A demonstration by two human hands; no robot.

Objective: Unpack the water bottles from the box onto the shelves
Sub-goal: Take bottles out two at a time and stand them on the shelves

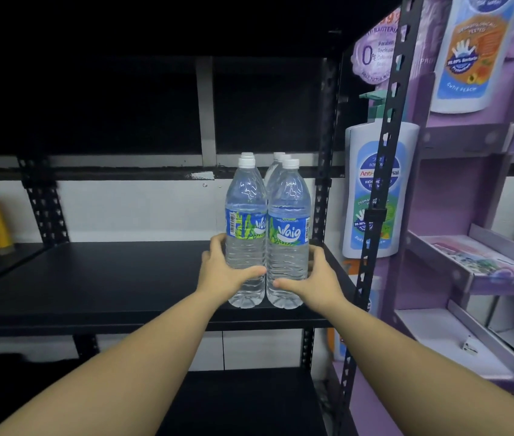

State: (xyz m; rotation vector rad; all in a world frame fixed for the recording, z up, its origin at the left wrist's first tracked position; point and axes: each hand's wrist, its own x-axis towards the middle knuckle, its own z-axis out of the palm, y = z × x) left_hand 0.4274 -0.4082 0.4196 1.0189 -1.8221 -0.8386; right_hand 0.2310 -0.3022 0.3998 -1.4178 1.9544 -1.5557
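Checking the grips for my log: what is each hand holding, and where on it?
The left hand grips the left front water bottle low on its body; the right hand grips the right front water bottle likewise, below the labels.

Dim scene, upper shelving lost in black, light falling from the front onto bottles [266,234] and forearms, glare on clear plastic, wide-angle bending at edges, soft blur on purple display [482,215]

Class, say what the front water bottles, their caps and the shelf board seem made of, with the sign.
Front water bottles: clear glossy plastic, likely; ribbed see-through walls.
Caps: opaque white plastic, probably.
Shelf board: matte black; material unclear.
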